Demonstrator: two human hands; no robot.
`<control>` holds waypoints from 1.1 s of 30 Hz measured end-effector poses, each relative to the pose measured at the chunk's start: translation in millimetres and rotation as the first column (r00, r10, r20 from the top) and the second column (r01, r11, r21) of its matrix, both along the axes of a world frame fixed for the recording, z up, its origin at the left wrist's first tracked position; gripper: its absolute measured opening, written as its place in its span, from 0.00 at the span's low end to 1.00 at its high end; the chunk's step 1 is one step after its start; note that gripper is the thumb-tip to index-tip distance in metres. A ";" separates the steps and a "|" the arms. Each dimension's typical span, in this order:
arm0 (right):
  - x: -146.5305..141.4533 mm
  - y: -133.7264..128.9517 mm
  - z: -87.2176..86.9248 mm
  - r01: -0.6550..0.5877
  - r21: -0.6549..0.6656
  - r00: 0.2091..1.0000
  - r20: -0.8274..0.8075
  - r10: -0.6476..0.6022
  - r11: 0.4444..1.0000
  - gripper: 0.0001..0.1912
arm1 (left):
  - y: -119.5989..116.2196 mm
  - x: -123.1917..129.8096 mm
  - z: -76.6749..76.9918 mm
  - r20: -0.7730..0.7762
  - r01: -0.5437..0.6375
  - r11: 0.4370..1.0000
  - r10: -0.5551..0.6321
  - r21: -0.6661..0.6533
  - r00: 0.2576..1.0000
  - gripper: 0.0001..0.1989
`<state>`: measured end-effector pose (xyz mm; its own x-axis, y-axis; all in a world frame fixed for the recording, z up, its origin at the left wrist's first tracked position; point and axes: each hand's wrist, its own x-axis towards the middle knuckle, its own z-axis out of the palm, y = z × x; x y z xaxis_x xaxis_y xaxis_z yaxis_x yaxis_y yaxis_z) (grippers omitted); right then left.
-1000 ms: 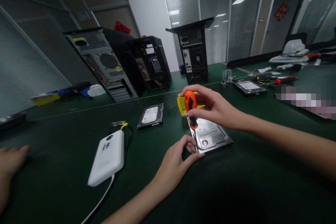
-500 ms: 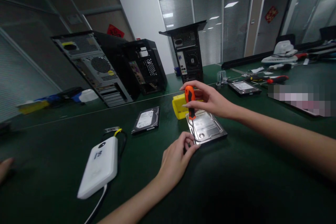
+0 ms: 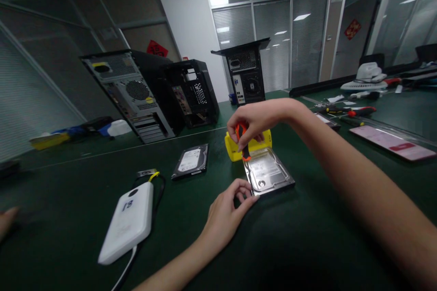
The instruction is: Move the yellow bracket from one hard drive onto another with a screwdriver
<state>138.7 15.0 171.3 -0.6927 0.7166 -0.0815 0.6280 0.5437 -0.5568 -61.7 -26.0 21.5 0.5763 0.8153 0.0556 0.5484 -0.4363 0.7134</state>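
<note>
A silver hard drive (image 3: 269,170) lies flat on the green table. My left hand (image 3: 228,207) grips its near left corner between thumb and fingers. My right hand (image 3: 254,120) is wrapped round the handle of an orange and black screwdriver (image 3: 246,153). The screwdriver points down, its shaft over the drive's left edge and its tip near my left fingers; whether the tip sits in a screw I cannot tell. Just behind the drive stands a yellow plastic container (image 3: 233,148), partly covered by my right hand.
A second hard drive (image 3: 190,161) lies to the left, near a white power bank (image 3: 129,218) with cables. Computer cases (image 3: 136,95) stand at the back. On the right are a pink-screened phone (image 3: 392,142) and pliers (image 3: 362,111). Another person's hand (image 3: 7,220) shows at the left edge.
My right hand has gone from a fingertip hold to a fuller wrap over the screwdriver's handle, with the wrist and elbow raised. My left hand stays at the drive's corner. The view has tilted slightly.
</note>
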 end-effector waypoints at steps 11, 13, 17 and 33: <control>-9.0 -20.1 10.3 -0.153 0.063 0.988 0.032 0.151 0.986 0.07 | 4.4 0.0 -6.1 0.042 -0.012 1.000 0.012 -0.011 0.999 0.15; -3.1 -20.0 9.3 -0.153 0.058 0.988 0.020 0.152 0.987 0.09 | 4.8 0.6 -5.8 0.055 -0.004 1.000 0.005 -0.014 0.998 0.15; 5.3 -17.1 6.8 -0.162 0.006 0.986 -0.026 0.162 0.987 0.09 | 3.1 1.7 -4.5 0.049 -0.001 1.000 0.003 -0.027 0.999 0.17; 9.3 -14.4 3.1 -0.118 0.036 0.990 -0.075 0.120 0.992 0.10 | 1.5 1.2 -4.7 0.080 -0.004 0.999 0.007 -0.037 0.997 0.16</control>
